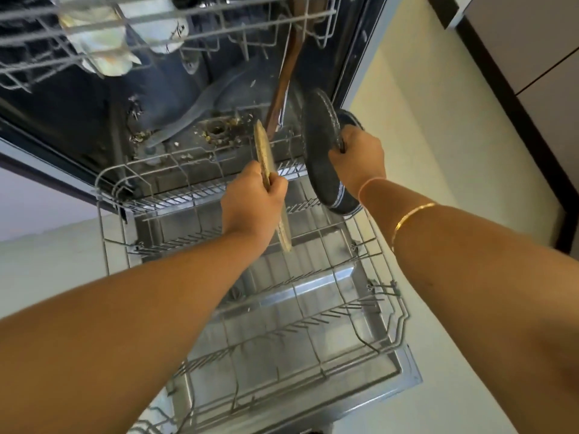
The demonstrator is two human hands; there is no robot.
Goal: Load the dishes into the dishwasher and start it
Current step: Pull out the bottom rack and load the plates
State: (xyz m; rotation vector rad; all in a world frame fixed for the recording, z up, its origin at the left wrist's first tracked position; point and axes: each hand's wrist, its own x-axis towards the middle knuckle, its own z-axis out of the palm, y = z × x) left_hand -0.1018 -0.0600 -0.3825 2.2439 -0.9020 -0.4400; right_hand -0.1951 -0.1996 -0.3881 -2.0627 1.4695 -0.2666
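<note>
Over the lower rack's (404, 311) far end, left hand (250, 202) grips a tan plate (262, 142) on edge, mid-rack. Right hand (360, 161) grips a dark plate (319, 136) upright by the far-right rim; bare tine rows run nearward.

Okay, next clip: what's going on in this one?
A person is loading an open dishwasher whose lower rack is pulled out. The left hand grips a tan plate on edge, and the right hand grips a dark plate, both at the rack's far end. Whether either sits between the tines yet is unclear. The upper rack holds some pale dishes.
</note>
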